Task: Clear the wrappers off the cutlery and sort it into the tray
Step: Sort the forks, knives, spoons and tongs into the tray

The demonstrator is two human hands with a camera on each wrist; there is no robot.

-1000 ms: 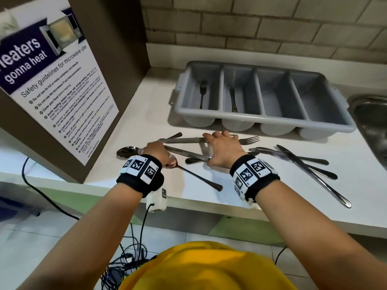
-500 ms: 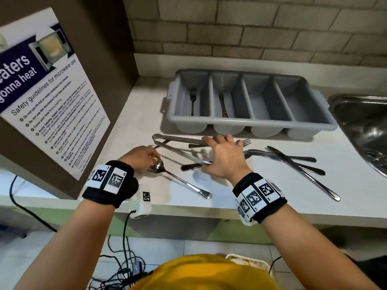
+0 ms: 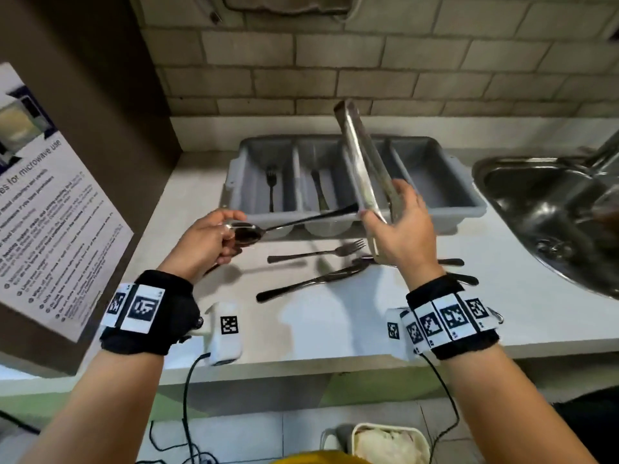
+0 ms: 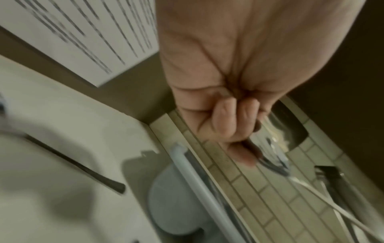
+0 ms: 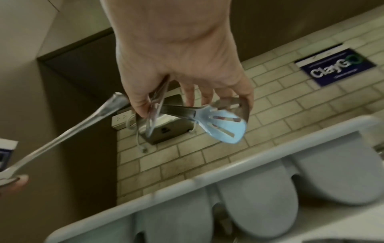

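Right hand (image 3: 398,226), flat on the cutlery pile 1.0 s ago, now has its grip round the slotted ends of the tongs (image 3: 363,165), lifted off the bench (image 3: 335,316) with the hinge end pointing to 11 o'clock above the tray (image 3: 469,202). Left hand (image 3: 207,242), down at the bench before, is raised and pinches the spoon (image 3: 248,233) by its bowl, handle running toward 2 o'clock to the tongs. One fork (image 3: 318,253) and one dark-handled piece (image 3: 308,283) now lie uncovered between the hands.
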